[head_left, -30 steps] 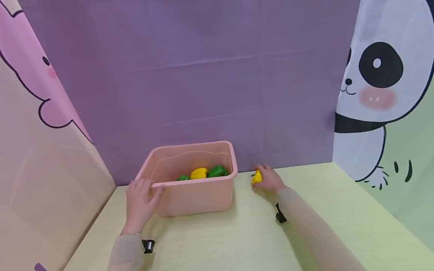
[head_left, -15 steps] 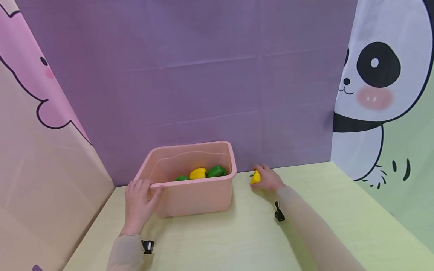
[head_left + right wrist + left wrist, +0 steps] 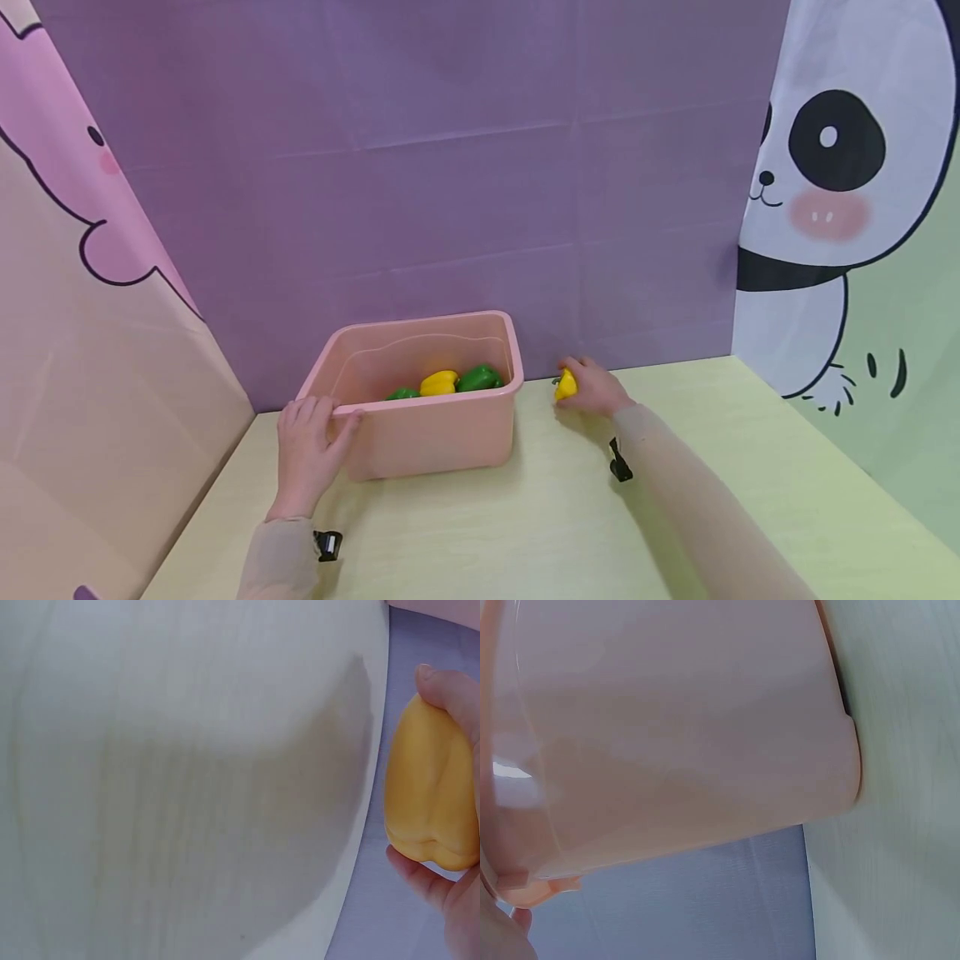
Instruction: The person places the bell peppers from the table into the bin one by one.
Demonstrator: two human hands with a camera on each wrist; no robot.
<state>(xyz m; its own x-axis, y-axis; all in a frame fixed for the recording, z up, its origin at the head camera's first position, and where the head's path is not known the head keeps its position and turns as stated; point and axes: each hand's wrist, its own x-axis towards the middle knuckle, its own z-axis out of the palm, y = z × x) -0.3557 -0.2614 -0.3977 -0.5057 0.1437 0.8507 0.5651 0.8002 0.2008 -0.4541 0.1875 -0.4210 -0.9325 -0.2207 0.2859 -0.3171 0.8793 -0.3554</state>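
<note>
A pink plastic bin (image 3: 435, 437) stands on the table against the back wall. My left hand (image 3: 306, 454) grips its front left rim, fingers over the edge and thumb along the front. Inside lie a yellow bell pepper (image 3: 438, 383), a green bell pepper (image 3: 480, 378) and part of another green one (image 3: 403, 393); the bin's front wall hides their lower parts. To the right of the bin, my right hand (image 3: 597, 390) holds a second yellow bell pepper (image 3: 431, 784) between thumb and fingers. That pepper hangs just above the table, its green stem pointing left.
Pale wood-look table (image 3: 487, 533) spreads in front of the bin and to the right. A purple sheet (image 3: 465, 167) rises close behind the bin. Side panels with cartoon animals, one a panda (image 3: 810, 217), flank the table.
My right hand has lifted the yellow bell pepper slightly from the table. The left hand and the bin stay where they were.
</note>
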